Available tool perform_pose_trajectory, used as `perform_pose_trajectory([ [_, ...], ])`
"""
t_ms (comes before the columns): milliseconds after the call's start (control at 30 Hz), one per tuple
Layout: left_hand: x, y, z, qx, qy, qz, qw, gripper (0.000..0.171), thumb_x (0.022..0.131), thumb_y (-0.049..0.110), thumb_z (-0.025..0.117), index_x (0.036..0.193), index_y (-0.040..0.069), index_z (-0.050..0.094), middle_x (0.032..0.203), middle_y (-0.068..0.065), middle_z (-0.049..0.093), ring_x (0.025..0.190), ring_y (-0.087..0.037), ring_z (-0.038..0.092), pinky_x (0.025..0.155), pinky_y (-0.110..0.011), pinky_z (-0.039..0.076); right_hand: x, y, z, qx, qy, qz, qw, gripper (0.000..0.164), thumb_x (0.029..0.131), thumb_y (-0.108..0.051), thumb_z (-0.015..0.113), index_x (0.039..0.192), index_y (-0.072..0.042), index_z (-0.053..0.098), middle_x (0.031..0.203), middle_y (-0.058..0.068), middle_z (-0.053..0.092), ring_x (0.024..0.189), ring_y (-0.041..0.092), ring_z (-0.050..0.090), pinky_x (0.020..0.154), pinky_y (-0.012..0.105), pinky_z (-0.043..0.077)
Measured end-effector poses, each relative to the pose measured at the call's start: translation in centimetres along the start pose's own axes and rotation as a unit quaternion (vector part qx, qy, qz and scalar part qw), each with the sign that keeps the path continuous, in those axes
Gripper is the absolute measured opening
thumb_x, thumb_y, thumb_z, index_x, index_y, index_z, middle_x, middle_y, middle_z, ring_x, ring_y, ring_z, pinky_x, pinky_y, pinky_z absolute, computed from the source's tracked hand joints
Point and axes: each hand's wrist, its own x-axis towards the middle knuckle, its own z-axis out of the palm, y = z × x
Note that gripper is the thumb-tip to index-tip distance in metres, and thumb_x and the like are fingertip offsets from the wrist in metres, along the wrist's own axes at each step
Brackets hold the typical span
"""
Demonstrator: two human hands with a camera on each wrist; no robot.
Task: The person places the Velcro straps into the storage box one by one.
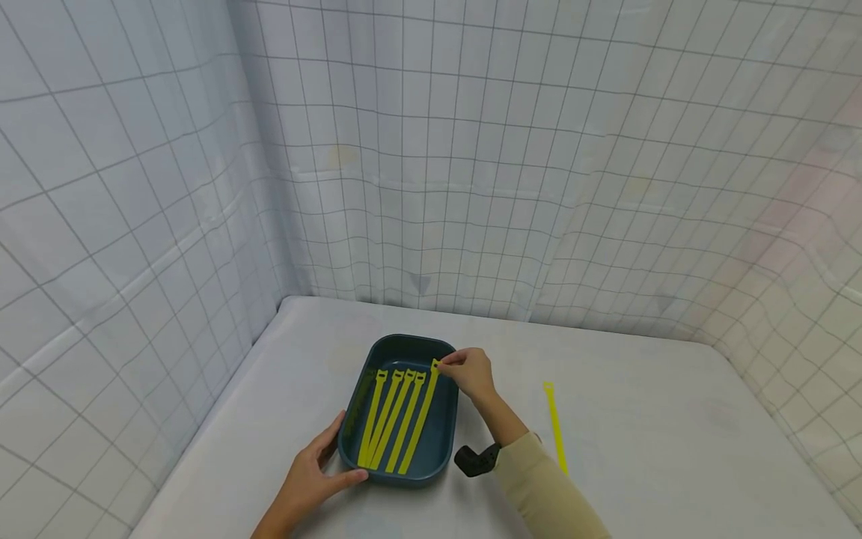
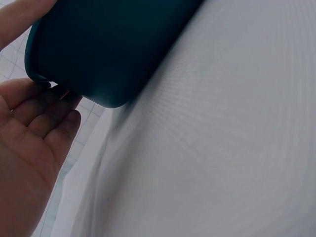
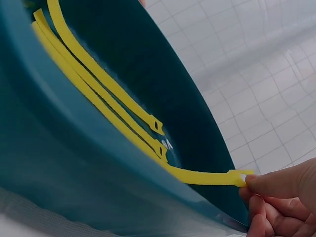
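In the head view a dark teal plastic tray (image 1: 443,442) stands on the white table. My left hand (image 1: 310,475) holds its near left corner, thumb at the near rim and fingers along the left side. The left wrist view shows those fingers (image 2: 61,123) bent against the tray's outer wall. At the tray's right rim my right hand (image 1: 473,372) pinches the slotted head of a yellow hook-and-loop cable tie (image 1: 423,413), whose strip reaches down into the tray. Several similar yellow cable ties (image 1: 373,419) lie lengthwise inside, heads toward the far end.
Another yellow cable tie (image 1: 556,428) lies on the table right of the tray, its lower end meeting the right sleeve (image 1: 548,490) in view. A black wrist device (image 1: 477,460) sits at the right wrist. White gridded curtains (image 1: 431,187) enclose the table's back and sides.
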Motion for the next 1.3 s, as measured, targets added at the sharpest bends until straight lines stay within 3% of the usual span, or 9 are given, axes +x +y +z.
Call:
perform_pose_trajectory([
  [967,0.03,0.47,-0.02,-0.004,-0.007,-0.013,0.9999,0.094,0.069,0.027,0.081,0.143,0.001,0.029,0.145,-0.015,0.029,0.131,-0.028,0.029,0.102,-0.041,0.033,-0.19,0.35,0.02,0.022,0.014,-0.007,1.000,0.007,0.078,-0.006,0.072,0.079,0.000,0.070,0.075,0.006,0.066,0.068,0.017,0.060,0.064,0.030,0.054],
  [1300,-0.04,0.37,-0.03,-0.011,-0.008,-0.016,0.9998,0.094,0.069,0.026,0.082,0.143,0.001,0.029,0.145,-0.015,0.029,0.131,-0.028,0.029,0.102,-0.041,0.033,-0.23,0.39,-0.20,0.037,-0.006,-0.002,0.999,0.007,0.079,-0.007,0.071,0.081,0.000,0.070,0.076,0.005,0.066,0.069,0.016,0.060,0.065,0.030,0.053],
])
